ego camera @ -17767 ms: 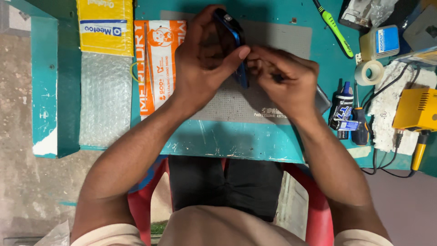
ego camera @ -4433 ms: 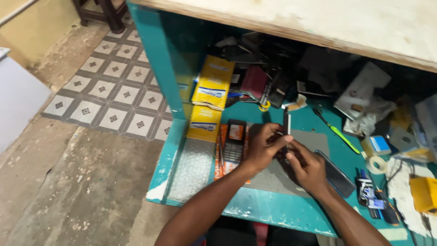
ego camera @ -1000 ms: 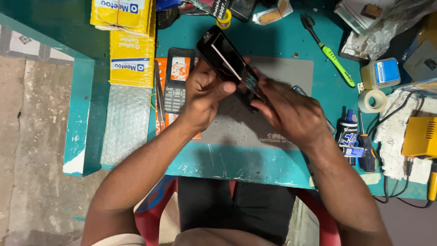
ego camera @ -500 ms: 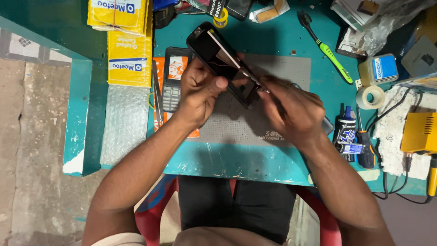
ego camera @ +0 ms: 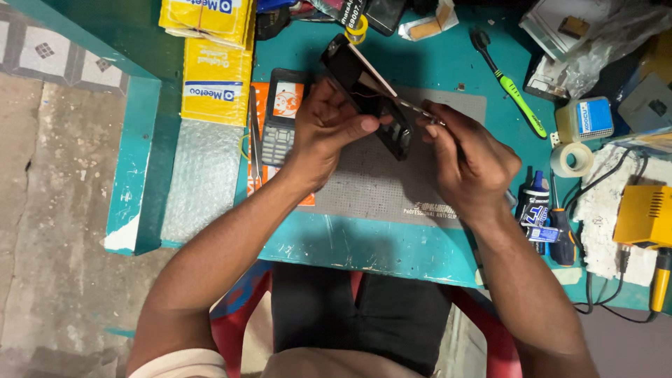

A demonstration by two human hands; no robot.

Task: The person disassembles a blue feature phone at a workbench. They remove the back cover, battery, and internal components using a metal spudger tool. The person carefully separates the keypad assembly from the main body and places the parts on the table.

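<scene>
My left hand [ego camera: 327, 127] grips a black smartphone [ego camera: 365, 94], held tilted above a grey work mat [ego camera: 381, 183] on the teal bench. A thin pale panel stands lifted off the phone's upper edge. My right hand [ego camera: 467, 162] pinches a slim metal tool [ego camera: 414, 108] whose tip meets the phone's side where the panel parts from the body. A black keypad phone [ego camera: 281, 116] lies flat just left of my left hand, on an orange card.
Yellow boxes [ego camera: 215, 61] and bubble wrap [ego camera: 201, 180] lie at the left. A green toothbrush [ego camera: 511, 85], tape roll [ego camera: 570, 159], small blue-white tub [ego camera: 585, 119], glue bottle [ego camera: 535, 210], screwdriver and yellow soldering station [ego camera: 645, 217] crowd the right. The bench edge [ego camera: 364, 245] runs near my lap.
The phone has shifted slightly right and lower in my left hand's grip. My right hand moved up with the metal tool to the phone's edge.
</scene>
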